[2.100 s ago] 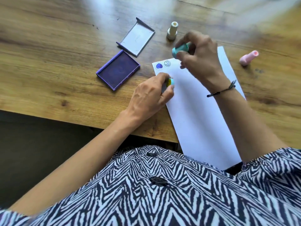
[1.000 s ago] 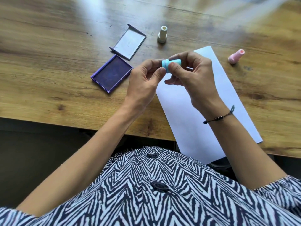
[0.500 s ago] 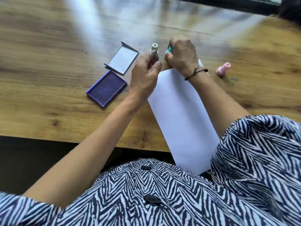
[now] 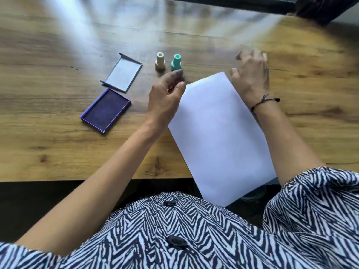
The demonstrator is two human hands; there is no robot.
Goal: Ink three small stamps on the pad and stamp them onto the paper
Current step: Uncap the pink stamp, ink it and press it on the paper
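A cream stamp (image 4: 160, 61) and a teal stamp (image 4: 176, 63) stand upright side by side on the wooden table (image 4: 58, 152), just beyond the white paper (image 4: 219, 129). The purple ink pad (image 4: 105, 111) lies uncovered to the left, with its grey lid (image 4: 122, 72) behind it. My left hand (image 4: 167, 96) hovers at the paper's far left corner just in front of the teal stamp, fingers loosely curled and apart, holding nothing. My right hand (image 4: 250, 74) is blurred past the paper's far right corner, fingers spread. No pink stamp is visible; that hand covers the spot.
The paper's near end hangs over the table's front edge toward my lap. A dark strip runs along the table's far edge at the top right. Bright light streaks cross the far tabletop.
My right hand set the teal stamp down upright beside the cream one and swung right. My left hand drew back slightly toward the paper's corner.
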